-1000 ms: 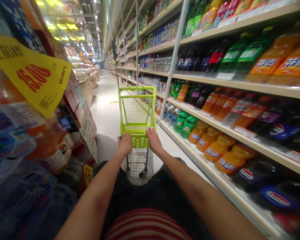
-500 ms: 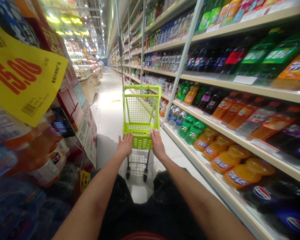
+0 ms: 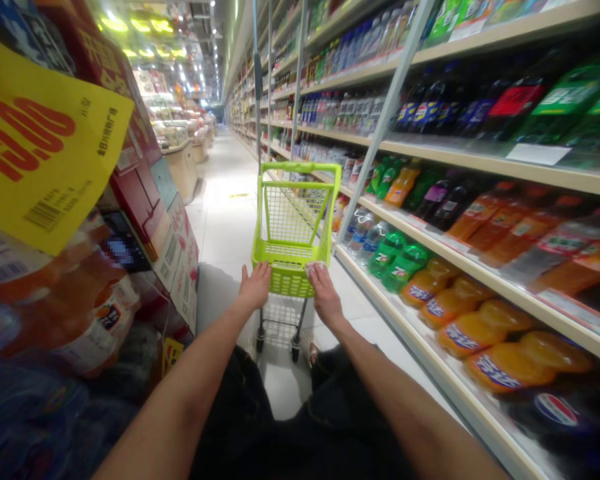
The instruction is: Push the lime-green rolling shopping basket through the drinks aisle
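Observation:
A bright green shopping cart (image 3: 291,253) with a mesh basket stands upright in front of me in the aisle. At the left corner of its near rim is my left hand (image 3: 255,287), fingers closed over the edge and thumb pointing up. My right hand (image 3: 327,293) rests at the near right corner of the basket. Under its fingertips a small white piece of tissue or cloth (image 3: 311,268) is pressed against the green plastic. The cart's dark legs and wheels (image 3: 295,348) show below, between my feet.
Shelves (image 3: 500,160) of drink bottles line the right side, with orange soda bottles (image 3: 500,363) at the bottom. On the left are stacked boxes (image 3: 180,267), bottled drinks and a large yellow price sign (image 3: 55,147) jutting out. The tiled floor (image 3: 225,160) runs far ahead.
The cart, both hands and the shelves sit a little farther right in view. The yellow sign has slid slightly left. Both hands keep their places on the cart's rim.

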`<action>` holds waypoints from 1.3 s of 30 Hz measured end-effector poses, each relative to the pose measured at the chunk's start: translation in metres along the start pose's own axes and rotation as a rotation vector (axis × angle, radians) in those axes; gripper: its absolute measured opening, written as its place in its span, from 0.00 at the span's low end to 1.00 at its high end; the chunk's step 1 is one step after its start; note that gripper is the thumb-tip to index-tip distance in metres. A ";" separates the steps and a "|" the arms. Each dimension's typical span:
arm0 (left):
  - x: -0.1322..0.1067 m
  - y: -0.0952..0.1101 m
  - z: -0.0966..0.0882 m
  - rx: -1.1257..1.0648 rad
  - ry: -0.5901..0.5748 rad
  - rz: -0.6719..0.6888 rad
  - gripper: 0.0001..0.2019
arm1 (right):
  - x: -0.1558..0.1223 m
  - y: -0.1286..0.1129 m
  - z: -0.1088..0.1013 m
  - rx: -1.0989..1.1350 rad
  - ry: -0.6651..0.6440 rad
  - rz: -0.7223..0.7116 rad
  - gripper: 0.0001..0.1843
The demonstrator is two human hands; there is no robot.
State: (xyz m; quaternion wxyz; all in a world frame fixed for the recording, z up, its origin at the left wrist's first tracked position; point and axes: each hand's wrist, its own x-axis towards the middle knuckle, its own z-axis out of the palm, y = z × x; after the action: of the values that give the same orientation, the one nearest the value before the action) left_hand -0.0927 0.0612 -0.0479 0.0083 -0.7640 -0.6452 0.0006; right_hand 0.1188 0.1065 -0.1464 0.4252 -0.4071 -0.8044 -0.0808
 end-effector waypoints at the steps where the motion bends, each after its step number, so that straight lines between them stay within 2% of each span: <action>1: 0.001 -0.001 -0.002 0.004 0.006 0.010 0.33 | 0.003 0.003 -0.001 0.002 -0.009 -0.018 0.34; 9: 0.019 -0.004 -0.005 0.011 -0.010 0.004 0.32 | 0.017 0.015 0.008 0.012 -0.033 0.007 0.34; 18: 0.018 -0.003 -0.001 -0.013 -0.021 -0.001 0.32 | 0.002 -0.010 0.032 0.011 0.097 0.109 0.32; 22: 0.017 -0.005 -0.004 -0.051 -0.039 0.010 0.31 | -0.012 -0.016 0.042 0.049 0.021 0.119 0.33; 24: 0.016 -0.009 -0.004 -0.082 -0.012 0.010 0.32 | -0.014 -0.023 0.044 0.079 -0.008 0.087 0.33; 26: 0.012 -0.016 -0.001 -0.123 0.049 -0.048 0.33 | -0.008 -0.036 0.043 0.114 0.002 0.031 0.34; 29: 0.003 -0.032 0.011 -0.191 0.081 -0.264 0.34 | 0.017 -0.059 0.045 0.165 0.030 -0.068 0.32; 33: -0.013 -0.048 0.029 -0.211 -0.014 -0.339 0.35 | 0.044 -0.076 0.064 0.186 -0.048 -0.162 0.28; 36: -0.024 -0.047 0.037 -0.210 -0.045 -0.328 0.35 | 0.036 -0.073 0.082 0.159 -0.148 -0.154 0.28; 39: -0.029 -0.040 0.040 -0.213 -0.072 -0.295 0.35 | 0.017 -0.067 0.091 0.127 -0.239 -0.118 0.28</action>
State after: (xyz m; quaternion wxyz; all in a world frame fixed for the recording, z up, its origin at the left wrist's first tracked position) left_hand -0.1371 0.0393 -0.0879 -0.0956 -0.6572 -0.7465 -0.0418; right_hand 0.0089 0.1154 -0.1760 0.3456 -0.3384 -0.8752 -0.0055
